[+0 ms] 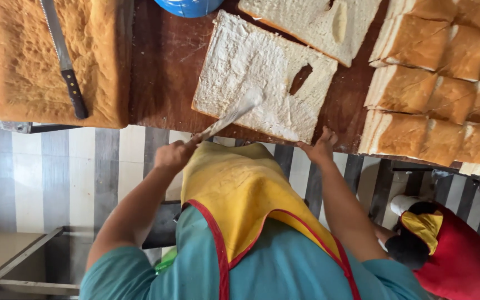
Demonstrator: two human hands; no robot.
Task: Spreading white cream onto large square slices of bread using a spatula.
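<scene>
A spreading knife (233, 114) is gripped in my left hand (174, 154); its blurred blade lies on the near part of a large flat bread slab (251, 66) coated with white spread. The slab has a slit-shaped hole near its right side. At the slab's near right corner, my right hand (319, 146) presses its fingertips on the table edge. The slab lies on a dark wooden table (162, 61). A second flat slab (306, 22) lies behind it, partly overlapping.
Several crusted loaf blocks (440, 83) fill the right of the table. A big loaf (23, 66) at left carries a serrated knife (65, 61). A blue bowl (189, 5) sits at the far edge. Another person in red and yellow (445, 250) is low at my right, over striped floor.
</scene>
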